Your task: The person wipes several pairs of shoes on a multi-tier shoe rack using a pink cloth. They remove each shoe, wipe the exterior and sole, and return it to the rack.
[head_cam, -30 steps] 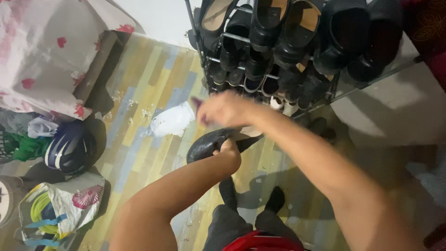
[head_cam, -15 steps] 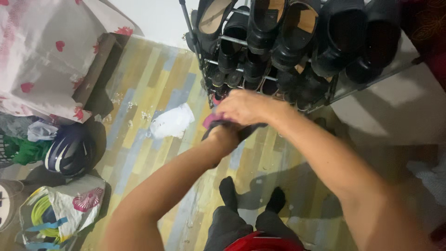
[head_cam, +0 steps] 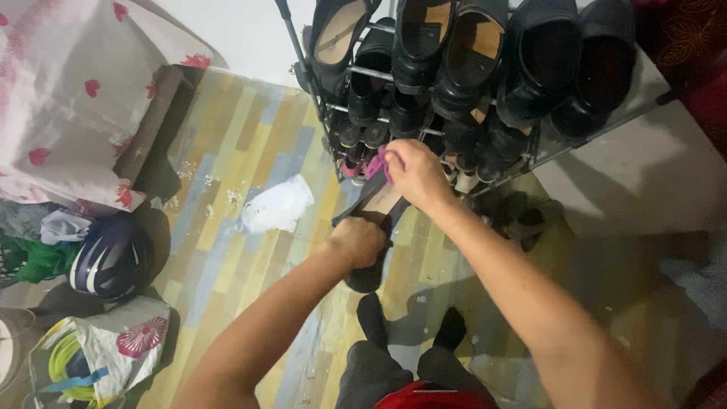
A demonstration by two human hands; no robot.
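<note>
Two hands busy: left hand [head_cam: 357, 241] grips black shoe [head_cam: 372, 227], right hand [head_cam: 409, 170] pinches pink cloth [head_cam: 376, 163], seemingly; shoe could slip.

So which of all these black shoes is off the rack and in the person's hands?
The black flat shoe, gripped by the left hand while the right hand presses a pink cloth to it; every other shoe sits on the metal shoe rack.

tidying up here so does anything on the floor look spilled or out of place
Yes. A crumpled white sheet lies loose on the striped floor left of the shoe rack, with small white crumbs scattered beside it. A dark helmet and a bag also sit on the floor.
</note>
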